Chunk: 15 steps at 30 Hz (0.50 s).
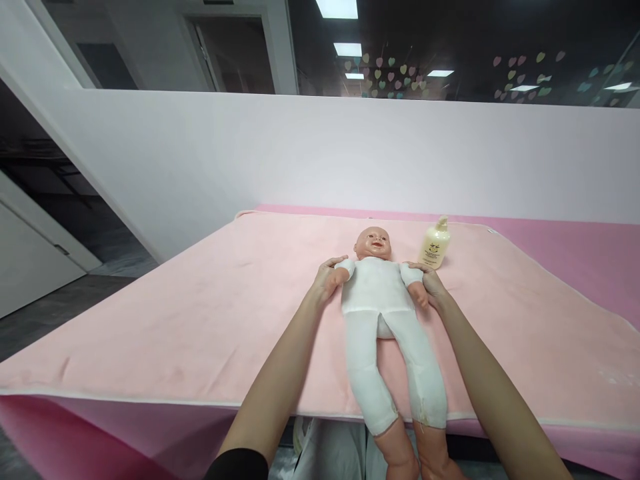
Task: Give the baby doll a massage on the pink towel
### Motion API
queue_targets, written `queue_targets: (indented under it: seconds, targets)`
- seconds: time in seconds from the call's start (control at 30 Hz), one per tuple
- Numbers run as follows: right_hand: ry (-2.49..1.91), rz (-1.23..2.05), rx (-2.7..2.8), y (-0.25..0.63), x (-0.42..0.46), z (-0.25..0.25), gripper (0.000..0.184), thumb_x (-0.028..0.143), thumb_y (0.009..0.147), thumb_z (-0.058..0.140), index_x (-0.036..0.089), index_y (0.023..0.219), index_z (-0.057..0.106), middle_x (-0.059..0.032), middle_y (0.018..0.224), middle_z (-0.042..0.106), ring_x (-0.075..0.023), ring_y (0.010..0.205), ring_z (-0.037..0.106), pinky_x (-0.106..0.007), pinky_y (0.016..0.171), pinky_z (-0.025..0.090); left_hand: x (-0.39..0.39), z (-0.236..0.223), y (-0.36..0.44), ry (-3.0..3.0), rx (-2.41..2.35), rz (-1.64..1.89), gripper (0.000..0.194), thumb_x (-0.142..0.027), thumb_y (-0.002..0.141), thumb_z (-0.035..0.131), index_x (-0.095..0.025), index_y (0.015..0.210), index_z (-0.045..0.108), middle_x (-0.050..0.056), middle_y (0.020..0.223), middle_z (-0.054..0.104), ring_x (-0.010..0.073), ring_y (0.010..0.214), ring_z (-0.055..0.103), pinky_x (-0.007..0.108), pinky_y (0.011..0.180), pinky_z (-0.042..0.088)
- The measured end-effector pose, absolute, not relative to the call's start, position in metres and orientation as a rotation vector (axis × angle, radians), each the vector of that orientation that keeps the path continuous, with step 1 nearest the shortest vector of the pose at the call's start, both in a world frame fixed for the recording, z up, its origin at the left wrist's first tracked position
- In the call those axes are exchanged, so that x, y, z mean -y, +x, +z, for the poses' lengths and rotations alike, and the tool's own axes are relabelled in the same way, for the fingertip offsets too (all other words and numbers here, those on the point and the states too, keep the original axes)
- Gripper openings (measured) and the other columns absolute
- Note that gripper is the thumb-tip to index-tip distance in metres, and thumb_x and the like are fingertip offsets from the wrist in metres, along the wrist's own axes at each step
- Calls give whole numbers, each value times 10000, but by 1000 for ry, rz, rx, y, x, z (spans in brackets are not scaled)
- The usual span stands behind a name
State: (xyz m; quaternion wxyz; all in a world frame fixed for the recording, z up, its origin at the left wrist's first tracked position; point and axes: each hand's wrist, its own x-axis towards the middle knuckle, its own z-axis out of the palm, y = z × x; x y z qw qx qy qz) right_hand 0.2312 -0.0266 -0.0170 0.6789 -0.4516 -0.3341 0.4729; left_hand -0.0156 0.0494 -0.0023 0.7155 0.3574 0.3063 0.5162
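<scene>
A baby doll (379,287) with a white cloth body lies on its back on a pink blanket (200,320). Its head points to the far side, and its lower legs hang past the near edge toward me. My left hand (330,277) is closed around the doll's arm on the left of the view, near the white sleeve. On the other side, my right hand (430,281) grips the other arm, fingers at the sleeve, with the doll's small hand beside my palm. Parts of my fingers are hidden behind the doll's arms.
A pale yellow pump bottle (435,245) stands just beyond my right hand. Behind the table rises a white low wall (320,153) with dark glass above it. Darker pink cloth (575,253) shows under the blanket at the right. My legs are below the near edge.
</scene>
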Motion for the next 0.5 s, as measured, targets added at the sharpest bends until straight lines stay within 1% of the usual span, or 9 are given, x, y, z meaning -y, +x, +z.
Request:
queue_targets:
  seconds: [0.1, 0.17, 0.23, 0.3, 0.4, 0.5]
  targets:
    - [-1092, 948, 685, 226, 23, -19, 389, 215, 451, 693, 178, 837, 669, -17, 737, 643, -103, 576, 554, -208, 494, 441, -49, -4, -12, 913, -608, 1195, 308, -128, 532, 637, -139, 840, 624, 10, 729, 629, 128, 656, 580, 243, 642, 451]
    - [-1152, 911, 694, 223, 21, -19, 412, 269, 489, 693, 174, 889, 661, 13, 627, 601, -77, 458, 482, -194, 397, 369, -50, -7, -11, 935, -590, 1204, 314, -193, 566, 651, -154, 876, 618, 7, 734, 625, 125, 656, 573, 240, 639, 441]
    - [-1202, 875, 735, 220, 21, -19, 364, 314, 519, 687, 161, 847, 651, 44, 525, 530, -64, 383, 414, -195, 348, 322, -52, -10, -9, 925, -653, 1210, 314, -299, 603, 666, -150, 876, 616, 16, 720, 618, 123, 634, 561, 245, 629, 432]
    - [-1245, 839, 775, 217, 21, -18, 308, 349, 539, 681, 155, 771, 625, 60, 474, 474, -63, 350, 383, -202, 331, 316, -53, -13, -8, 940, -758, 1208, 342, -374, 603, 684, -131, 833, 619, 25, 680, 607, 120, 600, 539, 247, 602, 417]
    - [-1319, 790, 839, 214, 21, -18, 283, 396, 574, 659, 157, 699, 573, 63, 447, 438, -67, 334, 369, -203, 313, 297, -53, -16, -5, 1032, -875, 1213, 367, -421, 590, 693, -118, 785, 623, 29, 664, 603, 118, 586, 512, 245, 576, 387]
    - [-1389, 749, 897, 214, 19, -19, 314, 445, 600, 642, 157, 658, 531, 63, 417, 407, -65, 327, 347, -199, 309, 268, -50, -15, -3, 1149, -936, 1227, 355, -438, 621, 656, -118, 769, 623, 31, 703, 610, 124, 626, 507, 245, 590, 372]
